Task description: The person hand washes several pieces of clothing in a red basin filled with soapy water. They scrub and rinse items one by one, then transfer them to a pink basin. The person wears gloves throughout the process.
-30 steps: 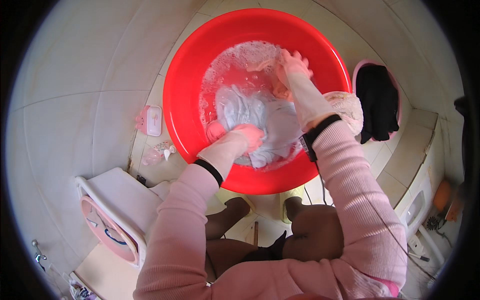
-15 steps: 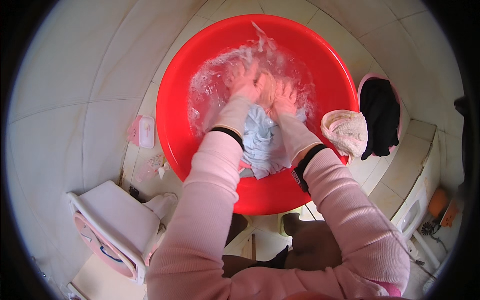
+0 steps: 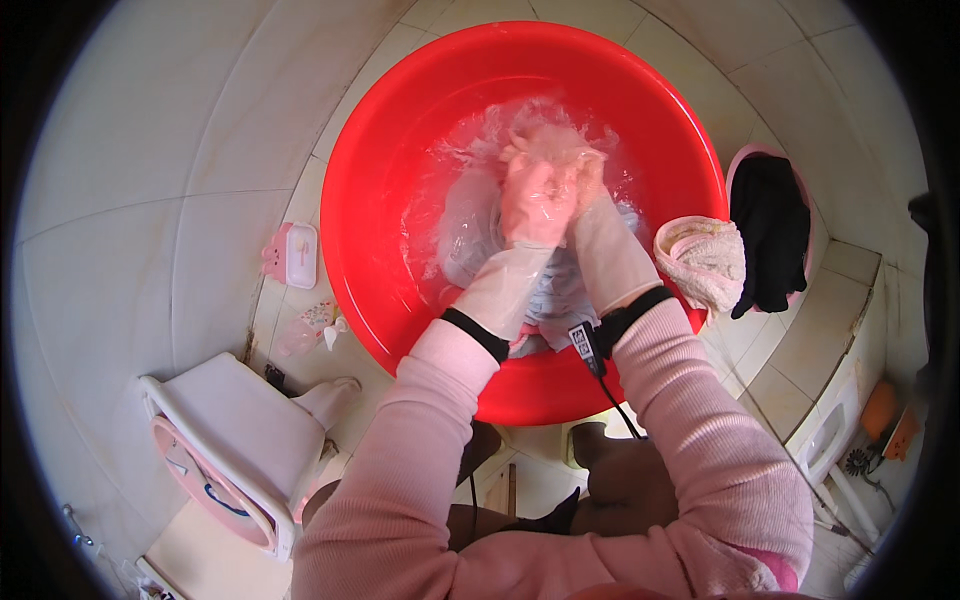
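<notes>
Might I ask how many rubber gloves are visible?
2 rubber gloves: one on the left hand, one on the right hand, in the red basin; others could be hidden.

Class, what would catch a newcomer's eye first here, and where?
First, the big, round, red plastic tub fills the upper middle. Inside it, the pink-gloved left hand and pink-gloved right hand are close together amid splashing water, beyond wet, pale blue cloth. Right of them, a fluffy cream cloth shows at the tub's rim.
</notes>
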A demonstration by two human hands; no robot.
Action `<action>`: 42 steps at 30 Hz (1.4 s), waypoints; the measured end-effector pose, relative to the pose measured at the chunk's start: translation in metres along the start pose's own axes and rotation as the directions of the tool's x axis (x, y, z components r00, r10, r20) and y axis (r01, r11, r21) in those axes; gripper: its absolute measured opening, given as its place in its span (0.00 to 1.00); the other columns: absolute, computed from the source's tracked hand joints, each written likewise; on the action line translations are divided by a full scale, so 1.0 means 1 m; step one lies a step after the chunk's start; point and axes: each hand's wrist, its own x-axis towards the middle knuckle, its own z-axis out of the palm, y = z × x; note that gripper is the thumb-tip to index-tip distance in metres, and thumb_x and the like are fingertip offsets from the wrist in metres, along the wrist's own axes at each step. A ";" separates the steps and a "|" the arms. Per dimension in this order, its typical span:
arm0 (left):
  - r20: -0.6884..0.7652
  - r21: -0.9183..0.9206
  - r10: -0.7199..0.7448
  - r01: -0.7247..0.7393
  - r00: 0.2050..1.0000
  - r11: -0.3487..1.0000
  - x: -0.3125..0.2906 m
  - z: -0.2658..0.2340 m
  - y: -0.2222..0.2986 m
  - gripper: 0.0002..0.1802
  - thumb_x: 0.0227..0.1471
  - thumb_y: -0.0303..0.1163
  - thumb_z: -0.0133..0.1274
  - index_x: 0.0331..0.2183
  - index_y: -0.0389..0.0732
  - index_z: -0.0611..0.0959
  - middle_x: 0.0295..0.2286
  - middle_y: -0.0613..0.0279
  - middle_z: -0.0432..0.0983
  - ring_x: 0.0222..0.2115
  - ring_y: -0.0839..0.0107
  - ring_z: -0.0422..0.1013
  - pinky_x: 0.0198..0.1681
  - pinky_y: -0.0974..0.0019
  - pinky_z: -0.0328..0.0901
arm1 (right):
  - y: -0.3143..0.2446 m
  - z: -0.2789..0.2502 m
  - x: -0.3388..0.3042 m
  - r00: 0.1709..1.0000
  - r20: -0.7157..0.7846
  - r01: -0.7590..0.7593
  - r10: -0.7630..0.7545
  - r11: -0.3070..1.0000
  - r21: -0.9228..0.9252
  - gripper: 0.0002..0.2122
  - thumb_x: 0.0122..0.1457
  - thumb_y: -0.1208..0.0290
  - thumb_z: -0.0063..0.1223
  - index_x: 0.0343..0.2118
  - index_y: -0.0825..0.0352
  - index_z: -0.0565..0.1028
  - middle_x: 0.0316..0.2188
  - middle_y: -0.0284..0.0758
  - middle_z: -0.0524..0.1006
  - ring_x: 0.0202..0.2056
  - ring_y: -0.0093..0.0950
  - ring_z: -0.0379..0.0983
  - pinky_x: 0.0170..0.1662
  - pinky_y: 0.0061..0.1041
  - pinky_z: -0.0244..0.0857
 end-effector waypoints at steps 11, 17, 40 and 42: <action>0.364 0.796 -0.201 -0.192 0.910 0.574 0.000 -0.066 -0.073 0.30 0.52 0.56 0.52 0.49 0.46 0.77 0.46 0.43 0.73 0.47 0.48 0.71 0.51 0.51 0.65 | 0.005 -0.005 -0.015 0.880 0.283 0.072 -0.381 -0.482 -0.873 0.32 0.54 0.54 0.57 0.61 0.58 0.64 0.60 0.41 0.65 0.56 0.44 0.67 0.58 0.40 0.63; 0.396 0.677 -0.635 0.256 0.663 0.690 0.018 -0.071 -0.108 0.20 0.52 0.43 0.56 0.41 0.40 0.80 0.38 0.51 0.78 0.40 0.61 0.74 0.44 0.57 0.68 | -0.006 -0.038 0.030 0.942 -0.319 -0.323 0.105 0.545 -0.774 0.13 0.57 0.62 0.54 0.43 0.60 0.76 0.41 0.30 0.77 0.42 0.31 0.73 0.48 0.29 0.66; 0.483 0.788 -0.607 -0.010 0.632 0.616 0.023 -0.090 -0.063 0.24 0.52 0.43 0.52 0.51 0.51 0.79 0.51 0.52 0.73 0.53 0.49 0.68 0.56 0.50 0.61 | -0.019 -0.031 -0.010 0.840 -0.215 -0.233 -0.497 0.027 -0.972 0.41 0.47 0.60 0.64 0.64 0.58 0.56 0.64 0.50 0.56 0.59 0.49 0.63 0.59 0.38 0.62; 0.521 0.834 -0.572 -0.235 0.633 0.500 0.027 -0.090 -0.053 0.21 0.52 0.44 0.51 0.47 0.48 0.82 0.47 0.52 0.77 0.50 0.53 0.71 0.53 0.53 0.64 | -0.017 -0.034 0.001 0.806 -0.375 -0.079 -0.458 0.544 -0.835 0.31 0.49 0.68 0.63 0.58 0.65 0.65 0.54 0.49 0.69 0.48 0.45 0.73 0.50 0.39 0.69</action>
